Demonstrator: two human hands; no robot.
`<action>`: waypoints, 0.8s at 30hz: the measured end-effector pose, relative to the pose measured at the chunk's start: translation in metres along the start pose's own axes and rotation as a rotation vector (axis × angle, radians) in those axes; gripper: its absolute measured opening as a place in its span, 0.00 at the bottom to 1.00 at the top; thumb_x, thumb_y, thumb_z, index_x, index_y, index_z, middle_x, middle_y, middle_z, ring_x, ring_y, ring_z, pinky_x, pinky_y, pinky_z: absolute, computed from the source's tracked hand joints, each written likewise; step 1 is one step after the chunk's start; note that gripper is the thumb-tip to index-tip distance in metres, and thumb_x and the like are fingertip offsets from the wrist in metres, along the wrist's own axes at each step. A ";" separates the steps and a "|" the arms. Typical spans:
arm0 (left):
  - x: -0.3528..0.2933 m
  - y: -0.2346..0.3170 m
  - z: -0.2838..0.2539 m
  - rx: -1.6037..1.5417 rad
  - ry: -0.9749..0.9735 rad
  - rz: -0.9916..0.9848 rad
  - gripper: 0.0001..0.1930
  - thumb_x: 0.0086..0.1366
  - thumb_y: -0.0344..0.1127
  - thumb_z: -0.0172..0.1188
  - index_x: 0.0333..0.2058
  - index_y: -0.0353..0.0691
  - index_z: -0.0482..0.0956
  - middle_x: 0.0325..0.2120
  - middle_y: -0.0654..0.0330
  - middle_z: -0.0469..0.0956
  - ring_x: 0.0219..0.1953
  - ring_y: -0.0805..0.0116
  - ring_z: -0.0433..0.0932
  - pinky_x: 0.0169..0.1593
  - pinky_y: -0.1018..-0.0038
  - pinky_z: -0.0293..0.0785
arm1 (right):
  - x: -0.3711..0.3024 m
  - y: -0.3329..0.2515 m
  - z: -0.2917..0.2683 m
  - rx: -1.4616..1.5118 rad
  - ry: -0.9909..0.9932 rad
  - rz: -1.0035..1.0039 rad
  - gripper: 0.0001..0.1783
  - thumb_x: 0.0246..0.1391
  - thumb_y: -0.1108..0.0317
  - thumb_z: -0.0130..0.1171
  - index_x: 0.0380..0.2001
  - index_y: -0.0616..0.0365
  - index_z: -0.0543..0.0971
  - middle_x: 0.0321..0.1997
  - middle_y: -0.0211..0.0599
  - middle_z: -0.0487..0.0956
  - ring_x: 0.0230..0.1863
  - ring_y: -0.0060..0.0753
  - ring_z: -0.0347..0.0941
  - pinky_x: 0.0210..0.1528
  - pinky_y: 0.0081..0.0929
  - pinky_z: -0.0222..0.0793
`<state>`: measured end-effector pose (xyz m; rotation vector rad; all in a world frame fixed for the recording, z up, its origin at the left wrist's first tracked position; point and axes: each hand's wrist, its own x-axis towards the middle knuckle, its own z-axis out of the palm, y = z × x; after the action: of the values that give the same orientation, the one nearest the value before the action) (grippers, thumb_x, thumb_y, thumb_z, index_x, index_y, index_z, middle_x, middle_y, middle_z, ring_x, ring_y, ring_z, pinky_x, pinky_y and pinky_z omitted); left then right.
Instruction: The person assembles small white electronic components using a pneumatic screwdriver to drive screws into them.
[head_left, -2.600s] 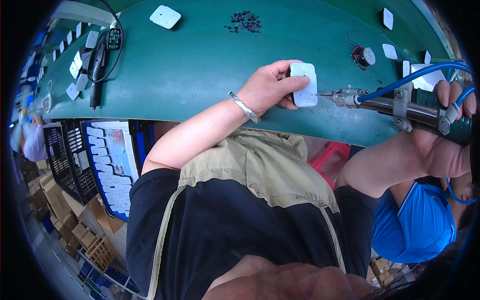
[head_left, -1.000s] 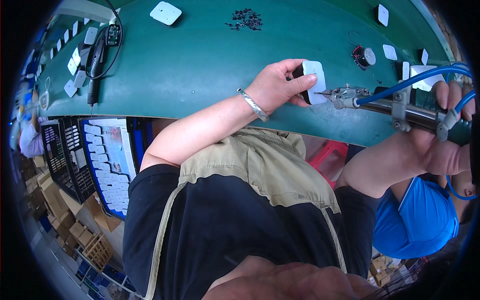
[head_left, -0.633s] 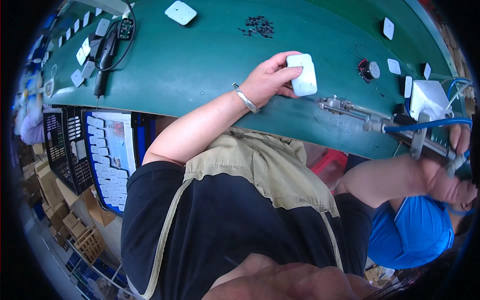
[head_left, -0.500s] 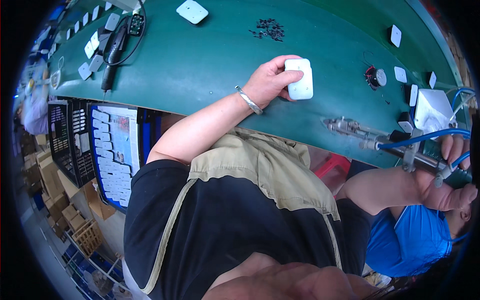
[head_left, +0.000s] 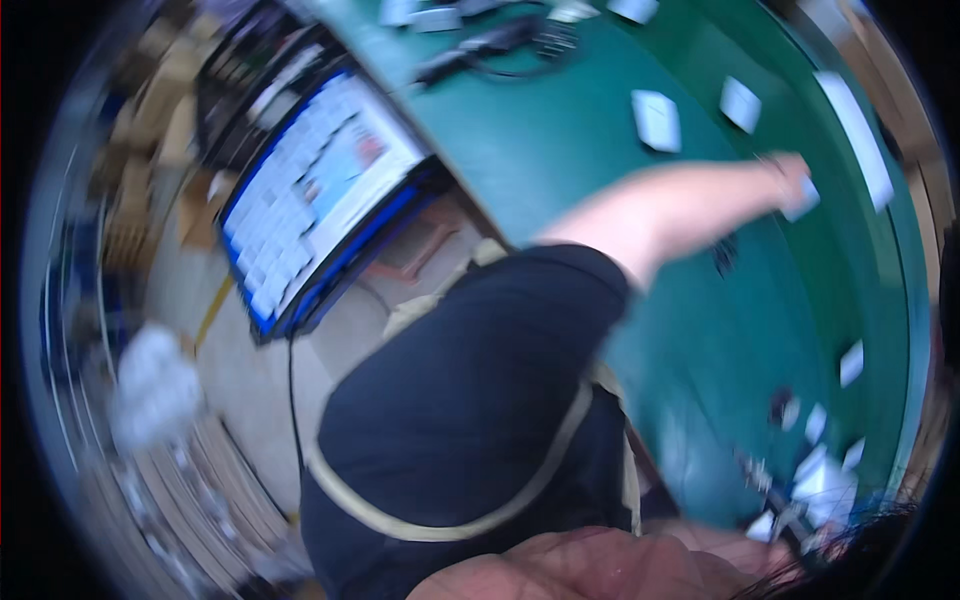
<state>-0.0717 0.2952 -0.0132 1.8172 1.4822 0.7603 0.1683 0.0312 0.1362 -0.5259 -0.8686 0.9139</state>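
While the left arm [head_left: 665, 205] stretches over the green bench [head_left: 740, 350], the left hand [head_left: 792, 172] pinches a white block [head_left: 804, 202] at its far end. The block shows in front of the green wall [head_left: 780, 110] behind the bench; blur hides whether the two touch. The fingers seem closed in on it, though they cannot be told apart. A bracelet [head_left: 768, 166] circles the wrist.

The right hand [head_left: 782, 562] is low at the lower right, by the rear of a metal tool [head_left: 768, 482]. Hair and blur cover much of it, so one cannot tell whether its fingers are spread or pressed together.

Near the left forearm lie a white case [head_left: 656, 122] and a pile of screws [head_left: 725, 257], the screws just beside the arm's lower edge. A speaker [head_left: 783, 410] sits beyond the tool. A black driver [head_left: 490, 42] lies toward the bench's left end, well apart from both hands. Beside the bench, a blue-edged crate [head_left: 262, 328] bears rows of white pieces [head_left: 262, 245].
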 end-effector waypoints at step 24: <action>-0.667 -0.379 -0.285 0.965 0.556 -1.106 0.25 0.37 0.40 0.68 0.38 0.42 0.72 0.48 0.56 0.66 0.53 0.57 0.60 0.56 0.61 0.52 | 0.002 0.230 0.200 0.031 -0.194 0.286 0.17 0.42 0.62 0.57 0.35 0.58 0.70 0.24 0.31 0.70 0.27 0.26 0.65 0.32 0.27 0.61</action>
<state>-0.6455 -0.2704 -0.1579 0.9205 3.1362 -0.1040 -0.1026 0.1611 0.0843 -0.5499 -0.9674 1.2534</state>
